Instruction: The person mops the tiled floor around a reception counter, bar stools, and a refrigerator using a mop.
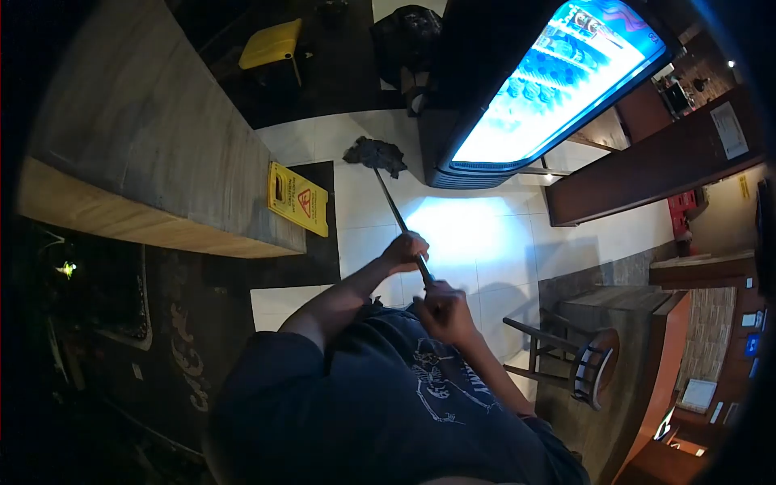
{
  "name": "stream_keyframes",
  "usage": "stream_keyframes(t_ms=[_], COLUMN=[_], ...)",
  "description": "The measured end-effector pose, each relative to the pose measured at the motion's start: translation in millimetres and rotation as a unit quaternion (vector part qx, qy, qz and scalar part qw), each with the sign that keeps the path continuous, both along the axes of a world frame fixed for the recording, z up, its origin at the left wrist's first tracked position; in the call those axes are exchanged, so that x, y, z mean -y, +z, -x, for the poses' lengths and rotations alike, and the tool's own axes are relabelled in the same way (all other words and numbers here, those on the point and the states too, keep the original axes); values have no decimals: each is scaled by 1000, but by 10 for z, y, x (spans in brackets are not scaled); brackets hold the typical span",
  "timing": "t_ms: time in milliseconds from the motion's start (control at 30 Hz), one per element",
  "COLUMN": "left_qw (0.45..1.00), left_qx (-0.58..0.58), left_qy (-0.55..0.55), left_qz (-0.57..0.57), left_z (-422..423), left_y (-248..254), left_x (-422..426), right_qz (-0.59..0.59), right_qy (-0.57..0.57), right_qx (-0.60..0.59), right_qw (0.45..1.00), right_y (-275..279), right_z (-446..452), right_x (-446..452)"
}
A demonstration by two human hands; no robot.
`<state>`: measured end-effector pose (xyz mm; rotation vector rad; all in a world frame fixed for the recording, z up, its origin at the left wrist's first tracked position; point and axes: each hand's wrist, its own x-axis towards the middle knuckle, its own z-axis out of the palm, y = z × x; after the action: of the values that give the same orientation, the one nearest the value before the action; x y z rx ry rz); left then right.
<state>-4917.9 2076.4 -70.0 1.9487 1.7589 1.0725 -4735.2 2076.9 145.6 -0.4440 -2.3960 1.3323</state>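
Both my hands grip the long handle of a mop (pixel 391 202). My left hand (pixel 405 252) wraps around the shaft farther down, toward the mop head. Closer to my body, my right hand (pixel 447 314) is closed on the upper end of the handle. The dark, stringy mop head (pixel 376 155) lies on the white tiled floor (pixel 364 250) ahead of me, left of a lit drinks cooler (pixel 558 81).
A yellow caution sign (pixel 299 200) stands beside the grey wood-look counter (pixel 153 121) on the left. Farther off are a yellow bucket (pixel 272 44) and a black bag (pixel 406 36). A wooden stool (pixel 594 368) is on the right near another counter (pixel 622 323).
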Motion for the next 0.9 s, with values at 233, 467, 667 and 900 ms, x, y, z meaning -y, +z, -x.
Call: stream_keyframes(t_ms=[233, 467, 667, 900], left_qw=[999, 994, 990, 979], left_qx=[-52, 106, 114, 168], left_qy=[-12, -15, -61, -109], left_qz=[2, -14, -51, -38], left_z=[633, 14, 267, 1051], left_y=[-496, 464, 181, -882], left_x=[-435, 80, -24, -573], right_qz=[-117, -76, -40, -83], right_qy=[-98, -107, -129, -72], right_qx=[-13, 73, 3, 7], right_qw=[988, 989, 991, 994], right_y=[-650, 430, 224, -722], right_z=[614, 337, 562, 1159], right_x=[-184, 317, 313, -36])
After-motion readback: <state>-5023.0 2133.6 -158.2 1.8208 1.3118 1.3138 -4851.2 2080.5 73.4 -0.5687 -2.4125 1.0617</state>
